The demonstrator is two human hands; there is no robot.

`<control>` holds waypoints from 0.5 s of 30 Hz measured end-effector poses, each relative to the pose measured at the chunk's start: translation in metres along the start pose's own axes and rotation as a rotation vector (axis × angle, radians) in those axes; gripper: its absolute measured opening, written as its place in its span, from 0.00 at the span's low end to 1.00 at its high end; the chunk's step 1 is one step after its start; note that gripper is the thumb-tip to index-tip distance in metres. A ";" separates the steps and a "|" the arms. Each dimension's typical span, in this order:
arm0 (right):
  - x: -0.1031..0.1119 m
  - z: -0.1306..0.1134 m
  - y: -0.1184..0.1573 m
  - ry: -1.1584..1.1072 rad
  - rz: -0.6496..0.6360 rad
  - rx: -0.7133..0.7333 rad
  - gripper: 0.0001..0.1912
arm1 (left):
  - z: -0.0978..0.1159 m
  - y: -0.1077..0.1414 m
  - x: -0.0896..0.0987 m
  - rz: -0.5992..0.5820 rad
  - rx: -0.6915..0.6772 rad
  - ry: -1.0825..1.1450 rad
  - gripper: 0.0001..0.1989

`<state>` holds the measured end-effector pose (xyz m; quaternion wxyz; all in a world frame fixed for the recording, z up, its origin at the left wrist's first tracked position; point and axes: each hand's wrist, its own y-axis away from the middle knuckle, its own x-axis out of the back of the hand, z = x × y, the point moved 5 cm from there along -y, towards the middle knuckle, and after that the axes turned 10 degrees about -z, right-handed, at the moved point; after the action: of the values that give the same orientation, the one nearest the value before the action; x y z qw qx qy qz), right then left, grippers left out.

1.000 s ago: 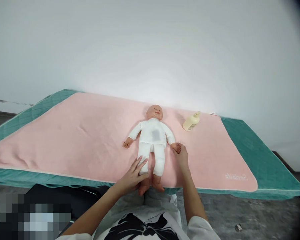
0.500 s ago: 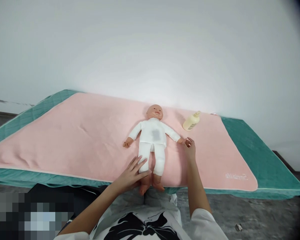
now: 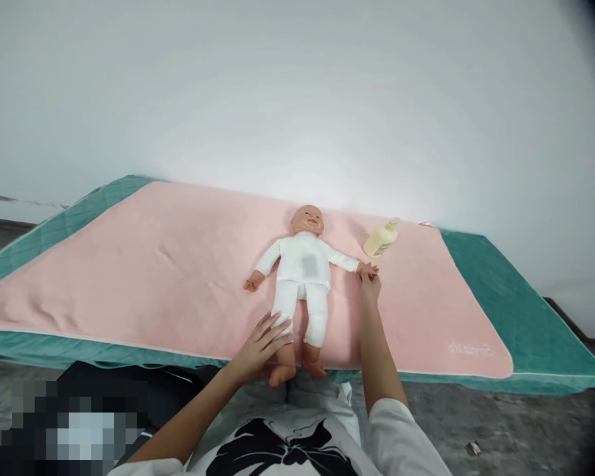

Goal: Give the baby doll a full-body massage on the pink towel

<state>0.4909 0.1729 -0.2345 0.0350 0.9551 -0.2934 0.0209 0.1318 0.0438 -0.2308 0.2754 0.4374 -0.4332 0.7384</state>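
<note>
Doll arm (image 3: 344, 258) shifted nearer bottle (image 3: 379, 240), mat (image 3: 193, 264) beneath

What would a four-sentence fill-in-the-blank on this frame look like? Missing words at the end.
The baby doll lies face up on its ____ on the pink blanket.
The person's left hand is on the doll's own ____ leg.
The person's right hand holds the doll's own ____ hand.
The pale yellow pump bottle is nearer to the person's ____ hand than to the other one.

Missing words: back; right; left; right.
</note>
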 end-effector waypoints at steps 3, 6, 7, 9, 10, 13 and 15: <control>-0.006 0.004 -0.013 -0.120 0.039 0.011 0.18 | -0.004 0.003 0.008 0.001 0.007 0.042 0.34; -0.008 0.006 -0.024 -0.139 0.064 0.037 0.16 | -0.003 0.004 0.013 -0.056 -0.009 0.017 0.34; -0.008 0.006 -0.027 -0.142 0.070 0.046 0.16 | -0.001 0.004 0.014 -0.077 -0.019 -0.001 0.33; -0.008 0.006 -0.031 -0.141 0.078 0.064 0.16 | 0.001 0.004 0.012 -0.113 -0.028 -0.034 0.31; -0.008 0.005 -0.033 -0.136 0.081 0.075 0.16 | 0.002 0.004 0.010 -0.134 -0.025 -0.044 0.31; -0.010 0.003 -0.034 -0.101 0.093 0.109 0.13 | 0.004 0.005 0.001 -0.164 -0.015 -0.041 0.32; -0.012 0.002 -0.034 -0.067 0.101 0.122 0.13 | 0.004 0.007 -0.001 -0.120 -0.013 -0.014 0.32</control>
<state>0.5002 0.2072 -0.2393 -0.0341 0.9396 -0.3404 0.0086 0.1280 0.0368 -0.2335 0.3190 0.4660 -0.4129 0.7146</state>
